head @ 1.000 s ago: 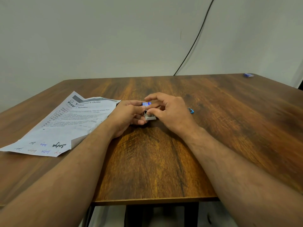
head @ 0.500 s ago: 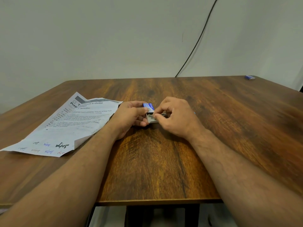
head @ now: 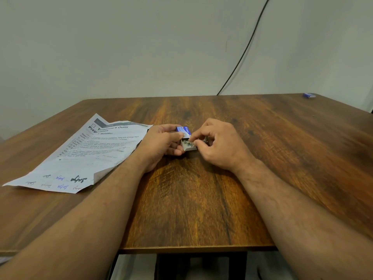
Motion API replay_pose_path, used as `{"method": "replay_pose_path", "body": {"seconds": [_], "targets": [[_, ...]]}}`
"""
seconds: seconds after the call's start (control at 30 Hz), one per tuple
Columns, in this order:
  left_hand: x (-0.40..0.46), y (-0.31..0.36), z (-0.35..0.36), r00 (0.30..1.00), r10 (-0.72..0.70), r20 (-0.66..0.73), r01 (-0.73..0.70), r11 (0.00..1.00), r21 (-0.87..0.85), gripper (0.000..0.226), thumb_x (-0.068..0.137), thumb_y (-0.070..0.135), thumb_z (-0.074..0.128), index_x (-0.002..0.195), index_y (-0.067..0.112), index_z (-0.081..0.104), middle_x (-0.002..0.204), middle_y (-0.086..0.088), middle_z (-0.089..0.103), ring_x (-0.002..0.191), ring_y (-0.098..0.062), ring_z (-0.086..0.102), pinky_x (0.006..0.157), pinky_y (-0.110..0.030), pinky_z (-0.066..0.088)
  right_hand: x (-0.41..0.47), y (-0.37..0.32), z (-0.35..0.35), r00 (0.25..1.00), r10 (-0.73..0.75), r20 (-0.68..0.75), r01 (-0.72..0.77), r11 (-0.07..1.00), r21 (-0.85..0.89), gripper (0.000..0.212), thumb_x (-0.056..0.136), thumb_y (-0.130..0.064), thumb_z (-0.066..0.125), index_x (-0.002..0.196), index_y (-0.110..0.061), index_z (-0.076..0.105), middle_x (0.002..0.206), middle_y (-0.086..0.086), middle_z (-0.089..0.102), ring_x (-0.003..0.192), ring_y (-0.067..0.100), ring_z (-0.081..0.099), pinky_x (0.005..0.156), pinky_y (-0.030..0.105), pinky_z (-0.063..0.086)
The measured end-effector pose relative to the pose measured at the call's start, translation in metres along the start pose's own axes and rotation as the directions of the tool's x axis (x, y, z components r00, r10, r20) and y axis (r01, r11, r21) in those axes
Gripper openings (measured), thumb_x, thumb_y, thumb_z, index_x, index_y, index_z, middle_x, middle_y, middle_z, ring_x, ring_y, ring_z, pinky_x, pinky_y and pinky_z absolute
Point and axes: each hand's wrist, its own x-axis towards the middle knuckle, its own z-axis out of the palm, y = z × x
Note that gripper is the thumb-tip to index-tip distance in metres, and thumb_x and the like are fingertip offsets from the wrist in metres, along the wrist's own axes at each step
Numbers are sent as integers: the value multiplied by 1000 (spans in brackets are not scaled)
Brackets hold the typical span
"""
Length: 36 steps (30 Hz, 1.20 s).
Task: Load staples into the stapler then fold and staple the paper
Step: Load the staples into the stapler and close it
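One small blue-and-white cardboard staple box [head: 183, 131] sits mid-table, its one grey inner tray [head: 188, 146] slid out toward the person. The left hand [head: 161, 144] grips the blue sleeve, thumb on top, fingers curled beneath. The right hand [head: 220, 144] pinches a metallic strip of staples [head: 202, 140] just above the tray, fingertips closed tight. One creased white printed paper sheet [head: 84, 156] lies left on the brown wooden table [head: 282, 158]. A second small blue box [head: 309, 95] rests at the far right corner.

A dark-grained wooden counter [head: 262, 158] is set against a plain pale wall [head: 121, 47]. A black cable [head: 245, 50] is seen running down the wall (it drops behind the counter's far edge). Even, soft light is cast throughout.
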Motion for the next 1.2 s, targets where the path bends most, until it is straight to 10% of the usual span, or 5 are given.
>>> {"method": "replay_pose_path", "body": {"seconds": [0.33, 0.67, 1.2], "targets": [[-4, 0, 2, 1000, 15, 3, -15, 1000, -27, 30, 98, 4, 59, 128, 3, 61, 66, -8, 68, 53, -16, 61, 50, -22, 54, -4, 1, -1, 1000, -29, 1, 29, 999, -45, 15, 83, -16, 67, 89, -21, 80, 88, -2, 67, 80, 12, 62, 74, 35, 54], [-3, -2, 2, 999, 35, -8, -35, 999, -19, 42, 94, 5, 66, 135, 2, 55, 80, -14, 75, 52, -15, 64, 52, -22, 55, -2, 2, 1, 999, 41, 21, -42, 999, 8, 7, 81, -19, 78, 89, -21, 78, 75, -8, 70, 69, 3, 59, 69, 14, 43], [-5, -3, 3, 999, 25, -32, -25, 1000, 16, 40, 95, 3, 65, 134, 2, 55, 86, -18, 75, 53, -16, 65, 53, -23, 57, -3, 5, 2, 984, 62, 168, -57, 998, -38, 13, 82, -23, 76, 93, -26, 82, 87, -9, 72, 84, 10, 66, 83, 37, 55]]}}
